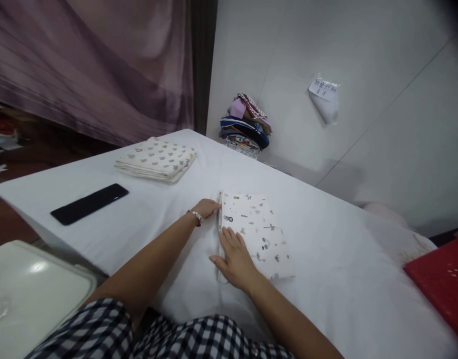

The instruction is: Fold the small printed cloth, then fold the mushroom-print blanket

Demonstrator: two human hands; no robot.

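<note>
A white cloth (257,229) with small grey and green prints lies folded on the white-covered table (326,239). At its far left corner, my left hand (206,207) pinches the folded edge; a silver bracelet circles that wrist. My right hand (234,257) rests flat on the cloth near its left edge, fingers stretched and thumb apart. To the left of both hands, a stack of folded cream cloth (156,158) with a leaf-like print sits near the back edge.
A black phone-like slab (90,203) lies at the table's left. Beyond the far edge stands a pile of folded clothes (246,124) against the wall. A pale plastic stool or lid (38,284) is at lower left, and a red object (442,279) at right.
</note>
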